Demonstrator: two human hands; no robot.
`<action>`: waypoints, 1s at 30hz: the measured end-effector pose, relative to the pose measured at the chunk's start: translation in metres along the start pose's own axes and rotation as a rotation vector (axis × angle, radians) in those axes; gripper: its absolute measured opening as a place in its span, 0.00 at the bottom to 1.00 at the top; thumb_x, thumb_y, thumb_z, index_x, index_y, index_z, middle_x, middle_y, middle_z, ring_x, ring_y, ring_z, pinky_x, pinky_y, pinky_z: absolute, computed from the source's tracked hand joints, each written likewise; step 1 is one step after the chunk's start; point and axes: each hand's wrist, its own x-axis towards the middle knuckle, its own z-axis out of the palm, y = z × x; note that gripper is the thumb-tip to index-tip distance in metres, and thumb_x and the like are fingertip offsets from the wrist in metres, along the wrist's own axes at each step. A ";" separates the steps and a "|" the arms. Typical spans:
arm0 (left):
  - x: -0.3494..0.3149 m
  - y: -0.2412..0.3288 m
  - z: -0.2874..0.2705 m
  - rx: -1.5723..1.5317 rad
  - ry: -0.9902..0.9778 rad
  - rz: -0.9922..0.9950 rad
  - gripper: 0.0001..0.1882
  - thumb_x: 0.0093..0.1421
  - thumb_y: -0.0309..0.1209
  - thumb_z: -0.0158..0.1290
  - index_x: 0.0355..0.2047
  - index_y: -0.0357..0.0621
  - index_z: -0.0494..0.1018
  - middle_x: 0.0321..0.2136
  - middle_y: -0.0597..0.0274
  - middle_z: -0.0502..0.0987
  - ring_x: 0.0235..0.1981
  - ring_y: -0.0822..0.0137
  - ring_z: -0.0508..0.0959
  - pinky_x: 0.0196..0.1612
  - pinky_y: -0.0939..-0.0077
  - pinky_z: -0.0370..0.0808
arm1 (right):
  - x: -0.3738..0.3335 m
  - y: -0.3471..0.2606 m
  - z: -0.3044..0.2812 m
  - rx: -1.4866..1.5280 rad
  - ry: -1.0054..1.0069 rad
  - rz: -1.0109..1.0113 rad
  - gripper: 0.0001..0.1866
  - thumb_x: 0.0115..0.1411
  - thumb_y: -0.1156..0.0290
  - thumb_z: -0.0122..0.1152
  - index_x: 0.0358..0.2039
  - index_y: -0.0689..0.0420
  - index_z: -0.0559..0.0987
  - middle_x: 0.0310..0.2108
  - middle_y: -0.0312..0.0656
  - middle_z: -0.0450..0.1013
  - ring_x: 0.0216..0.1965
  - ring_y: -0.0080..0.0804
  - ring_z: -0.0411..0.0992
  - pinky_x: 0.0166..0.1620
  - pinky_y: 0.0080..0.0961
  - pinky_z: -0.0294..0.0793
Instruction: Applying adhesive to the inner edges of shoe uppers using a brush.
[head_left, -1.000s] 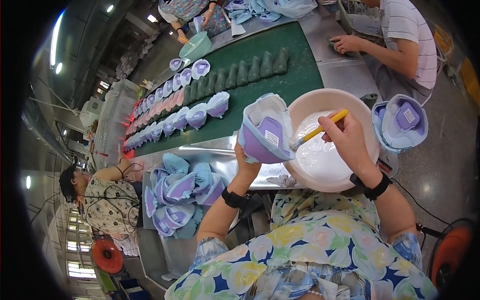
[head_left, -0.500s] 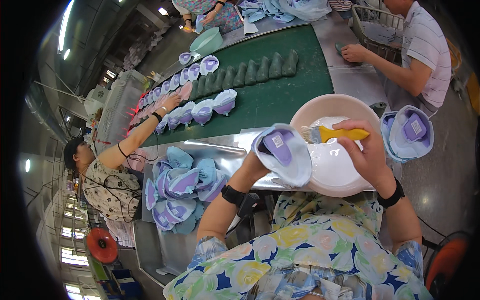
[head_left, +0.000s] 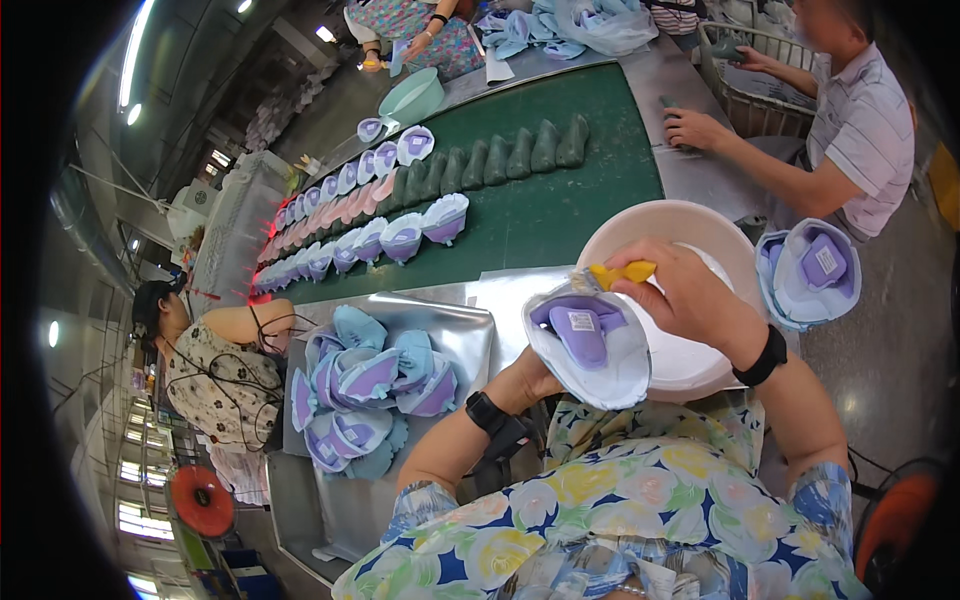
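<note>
My left hand [head_left: 541, 372] is closed around a lavender and white shoe upper [head_left: 585, 345], its opening turned up and a small label on the tongue; the upper hides part of the fingers. In my right hand [head_left: 695, 300] is a paintbrush with a yellow handle [head_left: 630, 271]. Its bristles [head_left: 587, 279] meet the far rim of the upper. Under that hand stands a pale pink basin [head_left: 625, 222] containing white liquid [head_left: 672, 368]. Just right of the basin sits a stack of similar uppers [head_left: 815, 272].
Left of me, a metal tray [head_left: 470, 335] bears a heap of blue and lavender uppers [head_left: 365, 385]. Rows of uppers and dark green shoe lasts [head_left: 520, 155] line the green conveyor belt [head_left: 560, 205]. Co-workers are at the left, far side and right. A green basin [head_left: 412, 98] stands beyond.
The brush has moved left from over the basin onto the upper's rim. My left hand has brought the upper slightly nearer and right. The left co-worker's arm has drawn back from the belt.
</note>
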 end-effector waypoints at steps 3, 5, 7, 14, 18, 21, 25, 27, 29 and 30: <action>-0.009 0.013 0.005 0.181 0.000 0.120 0.24 0.74 0.38 0.42 0.66 0.42 0.63 0.60 0.50 0.72 0.58 0.58 0.76 0.60 0.58 0.78 | -0.004 0.003 -0.005 0.004 -0.102 0.145 0.11 0.61 0.71 0.65 0.43 0.58 0.77 0.37 0.49 0.77 0.39 0.50 0.76 0.43 0.38 0.75; -0.011 0.027 0.003 0.078 -0.088 0.138 0.24 0.74 0.35 0.42 0.67 0.41 0.62 0.60 0.48 0.72 0.59 0.57 0.75 0.60 0.58 0.78 | -0.014 0.010 -0.007 0.060 -0.153 0.276 0.10 0.62 0.72 0.65 0.43 0.58 0.77 0.37 0.49 0.78 0.39 0.49 0.77 0.43 0.38 0.74; -0.012 0.034 0.003 0.071 0.005 0.146 0.26 0.73 0.40 0.42 0.67 0.41 0.62 0.61 0.48 0.71 0.59 0.56 0.75 0.61 0.58 0.76 | -0.022 0.013 -0.008 0.058 -0.087 0.291 0.10 0.62 0.72 0.64 0.43 0.59 0.77 0.38 0.48 0.78 0.39 0.48 0.77 0.43 0.37 0.74; 0.001 0.005 -0.006 -0.018 0.051 0.074 0.25 0.72 0.45 0.45 0.63 0.46 0.67 0.58 0.52 0.74 0.56 0.57 0.79 0.59 0.57 0.78 | 0.005 -0.014 -0.002 0.057 0.114 -0.229 0.16 0.57 0.76 0.69 0.45 0.56 0.76 0.43 0.45 0.78 0.41 0.46 0.77 0.44 0.36 0.76; 0.003 0.006 0.009 -0.032 0.054 0.066 0.23 0.72 0.43 0.47 0.62 0.46 0.68 0.56 0.55 0.76 0.53 0.60 0.80 0.57 0.60 0.79 | 0.005 -0.004 0.004 -0.046 -0.002 -0.107 0.13 0.59 0.71 0.67 0.44 0.58 0.76 0.41 0.47 0.78 0.40 0.49 0.77 0.42 0.37 0.76; -0.002 0.015 0.022 0.354 0.185 0.194 0.24 0.72 0.41 0.48 0.63 0.45 0.67 0.57 0.54 0.75 0.54 0.60 0.80 0.55 0.61 0.81 | -0.006 0.005 -0.007 0.013 0.016 0.107 0.11 0.61 0.70 0.65 0.42 0.59 0.76 0.37 0.48 0.78 0.38 0.50 0.76 0.41 0.38 0.75; -0.005 0.019 0.000 0.453 0.289 0.240 0.25 0.71 0.39 0.49 0.65 0.44 0.65 0.57 0.54 0.75 0.54 0.60 0.79 0.56 0.62 0.80 | -0.015 -0.005 -0.025 0.122 -0.097 0.286 0.09 0.63 0.71 0.64 0.41 0.58 0.76 0.34 0.48 0.78 0.38 0.47 0.78 0.40 0.33 0.74; -0.007 0.023 -0.004 0.617 0.292 0.312 0.25 0.70 0.39 0.49 0.65 0.45 0.65 0.58 0.54 0.75 0.54 0.61 0.79 0.56 0.62 0.80 | -0.025 -0.002 -0.030 0.081 -0.066 0.251 0.09 0.62 0.72 0.64 0.41 0.58 0.76 0.35 0.47 0.78 0.38 0.46 0.78 0.41 0.32 0.74; -0.002 0.032 -0.018 0.461 0.236 0.245 0.25 0.70 0.38 0.50 0.65 0.45 0.65 0.58 0.54 0.74 0.54 0.61 0.79 0.57 0.63 0.80 | -0.027 0.001 -0.029 0.064 0.030 0.183 0.09 0.62 0.75 0.65 0.42 0.58 0.76 0.36 0.47 0.78 0.38 0.45 0.77 0.41 0.33 0.74; 0.000 0.033 -0.022 0.382 0.208 0.211 0.25 0.70 0.38 0.50 0.65 0.45 0.64 0.58 0.54 0.74 0.54 0.61 0.79 0.57 0.63 0.80 | -0.024 0.000 -0.024 0.068 0.112 0.133 0.10 0.61 0.76 0.65 0.42 0.57 0.76 0.37 0.47 0.78 0.38 0.46 0.77 0.42 0.33 0.75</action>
